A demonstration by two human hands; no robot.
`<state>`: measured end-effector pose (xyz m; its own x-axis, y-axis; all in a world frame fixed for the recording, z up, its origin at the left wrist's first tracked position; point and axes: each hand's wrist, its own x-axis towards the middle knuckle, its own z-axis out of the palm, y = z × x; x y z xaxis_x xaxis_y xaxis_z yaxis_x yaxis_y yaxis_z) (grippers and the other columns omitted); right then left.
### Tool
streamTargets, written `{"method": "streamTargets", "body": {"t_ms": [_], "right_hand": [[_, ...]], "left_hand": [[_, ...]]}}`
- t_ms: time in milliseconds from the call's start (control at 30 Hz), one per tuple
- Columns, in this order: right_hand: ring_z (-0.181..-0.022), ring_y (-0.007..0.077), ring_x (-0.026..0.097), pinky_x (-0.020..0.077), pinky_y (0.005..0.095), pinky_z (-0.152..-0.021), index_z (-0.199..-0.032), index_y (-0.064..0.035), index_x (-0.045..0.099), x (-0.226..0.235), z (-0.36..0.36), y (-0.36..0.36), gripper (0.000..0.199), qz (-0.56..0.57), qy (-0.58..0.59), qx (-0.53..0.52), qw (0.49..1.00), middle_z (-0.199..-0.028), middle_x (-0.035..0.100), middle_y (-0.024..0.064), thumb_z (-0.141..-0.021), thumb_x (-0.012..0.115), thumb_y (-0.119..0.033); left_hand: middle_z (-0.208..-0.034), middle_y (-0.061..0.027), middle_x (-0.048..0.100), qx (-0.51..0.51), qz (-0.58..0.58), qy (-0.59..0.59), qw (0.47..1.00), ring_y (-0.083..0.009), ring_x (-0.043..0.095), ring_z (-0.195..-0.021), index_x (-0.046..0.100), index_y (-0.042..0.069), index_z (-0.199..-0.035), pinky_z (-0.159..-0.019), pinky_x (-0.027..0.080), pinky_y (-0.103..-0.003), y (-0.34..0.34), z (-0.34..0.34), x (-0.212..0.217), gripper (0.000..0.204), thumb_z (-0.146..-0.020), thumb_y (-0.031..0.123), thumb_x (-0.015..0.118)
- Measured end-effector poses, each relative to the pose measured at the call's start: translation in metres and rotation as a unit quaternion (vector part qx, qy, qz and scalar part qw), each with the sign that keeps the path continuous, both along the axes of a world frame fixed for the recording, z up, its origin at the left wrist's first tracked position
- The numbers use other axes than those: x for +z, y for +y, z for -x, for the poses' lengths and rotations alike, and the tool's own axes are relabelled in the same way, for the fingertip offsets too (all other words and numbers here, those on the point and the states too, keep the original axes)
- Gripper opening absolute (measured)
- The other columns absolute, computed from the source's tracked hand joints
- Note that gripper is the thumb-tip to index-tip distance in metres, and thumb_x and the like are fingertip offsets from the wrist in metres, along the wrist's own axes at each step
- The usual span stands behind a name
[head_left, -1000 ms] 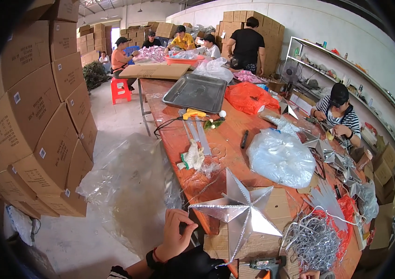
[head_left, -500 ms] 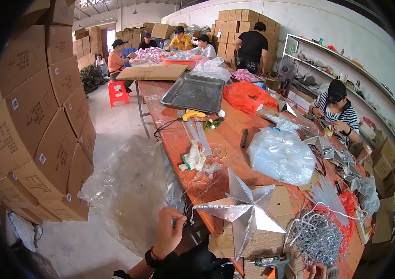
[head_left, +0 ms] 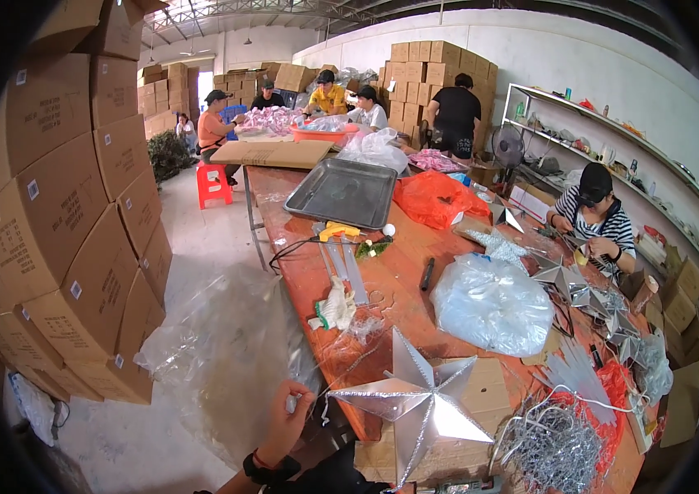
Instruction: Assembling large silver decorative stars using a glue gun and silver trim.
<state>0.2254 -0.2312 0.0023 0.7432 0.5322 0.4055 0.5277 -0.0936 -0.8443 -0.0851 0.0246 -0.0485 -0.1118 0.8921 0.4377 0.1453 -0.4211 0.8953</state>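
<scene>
My left hand (head_left: 290, 418) is raised beside the table's near left corner, thumb and fingertips pinched together. Whatever they hold is too small to make out; a thin pale strand passes close by. Just right of it, a large silver five-pointed star (head_left: 431, 397) with glittery ridges rests over a flat cardboard piece (head_left: 481, 395). From the star's left tip hangs a short silver strand (head_left: 324, 412). My right hand is out of view. The top of a glue gun (head_left: 464, 487) shows at the lower edge, mostly cut off.
Silver tinsel (head_left: 551, 445), a bag of clear plastic (head_left: 493, 305), a white glove (head_left: 336, 306), a black marker (head_left: 427, 274) and a dark tray (head_left: 341, 193) lie on the red table. Stacked cartons (head_left: 53, 206) stand left. A co-worker in stripes (head_left: 592, 214) sits across at right.
The view has tilted up a little, so the table's near edge sits lower. My right hand, seen before at the bottom edge, has left the picture. My left hand stays pinched.
</scene>
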Motion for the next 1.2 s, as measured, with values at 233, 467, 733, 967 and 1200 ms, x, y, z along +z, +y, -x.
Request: {"method": "streamTargets", "body": {"t_ms": [233,467,733,967,1200], "right_hand": [[-0.067,0.0126,0.048,0.0392,0.0232,-0.062,-0.096,0.0004,0.052,0.010,0.003,0.005,0.018,0.013,0.008,-0.007,1.000,-0.082,0.055,0.0068,-0.084,0.039,0.004],[-0.063,0.0111,0.043,0.0375,0.0230,-0.060,-0.094,-0.0006,0.053,0.002,-0.008,0.000,0.015,0.003,0.036,-0.016,0.999,-0.079,0.053,0.0048,-0.086,0.040,0.001],[-0.064,0.0107,0.043,0.0371,0.0234,-0.061,-0.092,-0.0026,0.053,0.004,-0.006,0.002,0.013,-0.010,0.050,-0.032,0.998,-0.081,0.054,0.0047,-0.088,0.043,-0.009],[-0.065,0.0111,0.045,0.0382,0.0250,-0.063,-0.095,-0.0018,0.052,0.009,-0.009,-0.001,0.018,0.002,0.046,-0.008,0.999,-0.085,0.055,0.0061,-0.089,0.043,-0.015],[-0.065,0.0110,0.045,0.0382,0.0247,-0.062,-0.096,-0.0015,0.052,0.011,-0.007,0.000,0.017,0.016,0.039,-0.013,0.999,-0.086,0.055,0.0062,-0.090,0.042,-0.013]], "left_hand": [[-0.075,-0.0038,0.050,-0.014,-0.021,0.004,1.000,-0.0111,0.047,-0.072,0.049,0.001,-0.079,-0.066,0.038,-0.023,0.017,-0.008,0.010,0.006,-0.081,0.004,0.053],[-0.072,-0.0036,0.047,-0.034,-0.012,-0.031,0.999,-0.0110,0.046,-0.070,0.044,0.001,-0.076,-0.065,0.038,-0.023,0.020,-0.017,0.005,0.011,-0.083,0.005,0.051],[-0.072,-0.0042,0.048,-0.051,-0.006,-0.015,0.999,-0.0112,0.047,-0.068,0.044,0.001,-0.077,-0.066,0.039,-0.023,0.028,-0.023,0.005,0.012,-0.085,0.008,0.050],[-0.071,-0.0030,0.046,-0.052,0.023,-0.004,0.998,-0.0102,0.045,-0.069,0.043,0.004,-0.079,-0.066,0.038,-0.023,0.023,-0.030,0.012,0.022,-0.091,0.021,0.041],[-0.066,-0.0025,0.046,-0.013,0.045,0.010,0.999,-0.0095,0.042,-0.063,0.043,0.003,-0.073,-0.060,0.037,-0.024,0.022,-0.034,0.009,0.030,-0.093,0.025,0.038]]}}
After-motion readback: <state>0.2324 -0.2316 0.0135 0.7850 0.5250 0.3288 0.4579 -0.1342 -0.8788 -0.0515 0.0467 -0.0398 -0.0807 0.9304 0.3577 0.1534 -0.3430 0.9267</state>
